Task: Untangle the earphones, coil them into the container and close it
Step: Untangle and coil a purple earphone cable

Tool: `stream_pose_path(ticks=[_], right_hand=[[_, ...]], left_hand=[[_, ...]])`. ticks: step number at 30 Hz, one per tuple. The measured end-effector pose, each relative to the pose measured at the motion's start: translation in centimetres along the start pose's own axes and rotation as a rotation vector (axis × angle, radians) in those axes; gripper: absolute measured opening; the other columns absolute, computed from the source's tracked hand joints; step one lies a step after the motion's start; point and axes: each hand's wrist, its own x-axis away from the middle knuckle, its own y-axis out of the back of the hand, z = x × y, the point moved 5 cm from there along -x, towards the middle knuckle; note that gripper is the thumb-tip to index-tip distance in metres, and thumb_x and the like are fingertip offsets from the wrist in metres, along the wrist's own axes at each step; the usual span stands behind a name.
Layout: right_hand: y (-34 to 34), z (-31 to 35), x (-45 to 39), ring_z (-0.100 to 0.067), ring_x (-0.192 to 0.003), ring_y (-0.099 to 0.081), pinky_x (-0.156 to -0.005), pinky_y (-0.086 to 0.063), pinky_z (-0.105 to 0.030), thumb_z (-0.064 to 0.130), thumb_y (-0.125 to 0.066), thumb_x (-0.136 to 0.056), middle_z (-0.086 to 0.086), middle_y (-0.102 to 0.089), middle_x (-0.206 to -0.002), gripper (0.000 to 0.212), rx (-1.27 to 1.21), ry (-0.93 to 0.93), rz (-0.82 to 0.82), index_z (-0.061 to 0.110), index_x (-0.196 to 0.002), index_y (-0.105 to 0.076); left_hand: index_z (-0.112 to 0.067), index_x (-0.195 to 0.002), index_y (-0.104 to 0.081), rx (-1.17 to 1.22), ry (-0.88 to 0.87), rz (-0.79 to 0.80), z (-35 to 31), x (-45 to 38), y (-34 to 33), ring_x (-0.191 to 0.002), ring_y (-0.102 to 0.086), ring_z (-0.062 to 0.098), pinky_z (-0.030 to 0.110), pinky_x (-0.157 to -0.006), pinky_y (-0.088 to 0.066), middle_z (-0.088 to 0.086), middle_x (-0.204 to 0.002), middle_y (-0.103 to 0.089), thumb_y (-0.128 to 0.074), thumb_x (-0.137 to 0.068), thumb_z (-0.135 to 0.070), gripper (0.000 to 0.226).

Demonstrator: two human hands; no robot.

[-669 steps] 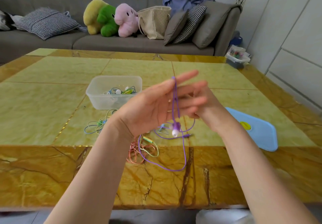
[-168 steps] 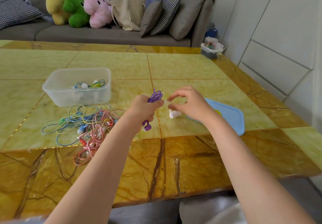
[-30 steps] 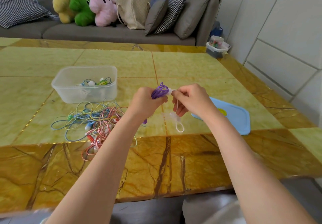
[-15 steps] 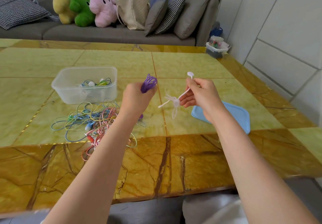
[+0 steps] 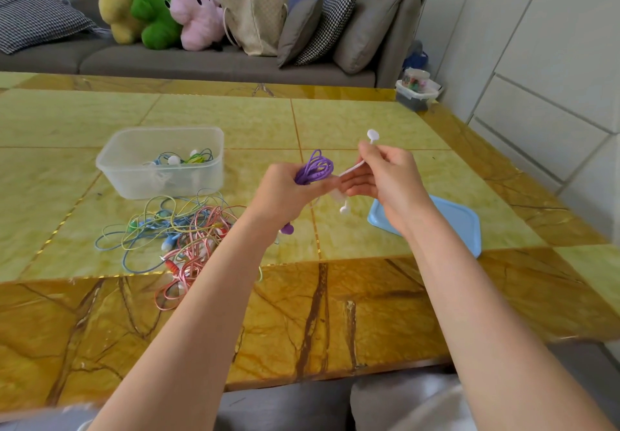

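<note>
Gripping a coiled bundle of purple earphones (image 5: pixel 315 170), the left hand (image 5: pixel 285 195) meets the right hand (image 5: pixel 385 182), which pinches a thin white plastic tie (image 5: pixel 364 159). Glossy marbled worktop (image 5: pixel 302 313) below; tangled thin cables (image 5: pixel 181 232), then the translucent rounded rectangular container (image 5: pixel 161 162); the smooth blue lid (image 5: pixel 453 219) lies right.

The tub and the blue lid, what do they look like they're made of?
Tub: probably frosted translucent plastic; the earphones inside show dimly through its wall. Lid: likely opaque plastic, smooth matte pale blue, with rounded moulded corners.

Both forearms are bare; no rings, watch or sleeves show.
</note>
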Motion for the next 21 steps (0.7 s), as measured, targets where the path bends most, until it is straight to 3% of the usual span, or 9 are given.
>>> stream_pose_path(ticks=[5,8,14,17,21], right_hand=[[-1.2,-0.5,0.0,-0.012,-0.078,-0.056,-0.069,-0.044,-0.025,0.019,-0.061,-0.089,-0.005,-0.064,-0.087,0.013,0.184,0.008,0.216,0.007,-0.09,-0.067],[-2.0,-0.8,0.5,-0.011,-0.08,-0.059,-0.078,-0.047,-0.031,0.009,-0.068,-0.081,-0.001,-0.064,-0.087,0.011,0.204,-0.009,0.347,0.015,-0.09,-0.066],[-2.1,-0.8,0.5,-0.011,-0.067,-0.062,-0.063,-0.047,-0.022,-0.001,-0.065,-0.083,0.0,-0.066,-0.083,0.02,0.235,0.003,0.351,0.009,-0.1,-0.066],[-1.4,-0.9,0.3,-0.012,-0.067,-0.063,-0.062,-0.048,-0.017,-0.004,-0.064,-0.082,-0.007,-0.066,-0.088,0.02,0.238,-0.012,0.299,0.004,-0.101,-0.065],[-0.7,-1.1,0.2,-0.009,-0.068,-0.065,-0.064,-0.05,-0.016,-0.007,-0.061,-0.083,-0.006,-0.067,-0.086,0.021,0.187,-0.03,0.278,0.004,-0.101,-0.064]], left_hand=[[-0.015,-0.061,-0.044,0.201,0.143,-0.037,1.1,0.2,0.3,-0.031,-0.02,0.004,0.013,-0.034,-0.015,0.0,-0.055,-0.029,-0.067,-0.082,-0.034,0.037],[-0.015,-0.06,-0.046,0.248,0.172,-0.043,1.3,0.1,0.2,-0.033,-0.02,0.005,0.014,-0.033,-0.015,0.001,-0.059,-0.031,-0.067,-0.082,-0.037,0.038],[-0.012,-0.064,-0.054,0.117,0.148,-0.067,1.1,0.1,0.6,-0.034,-0.024,0.008,0.014,-0.035,-0.019,-0.002,-0.051,-0.029,-0.066,-0.082,-0.042,0.037],[-0.005,-0.08,-0.065,0.136,0.154,-0.121,1.4,-0.2,1.8,-0.042,-0.024,0.012,0.018,-0.042,-0.02,-0.001,-0.054,-0.025,-0.062,-0.088,-0.032,0.029],[-0.011,-0.071,-0.053,0.061,0.151,-0.087,1.4,-0.3,2.1,-0.038,-0.022,0.01,0.013,-0.036,-0.018,0.0,-0.056,-0.025,-0.064,-0.086,-0.032,0.028]])
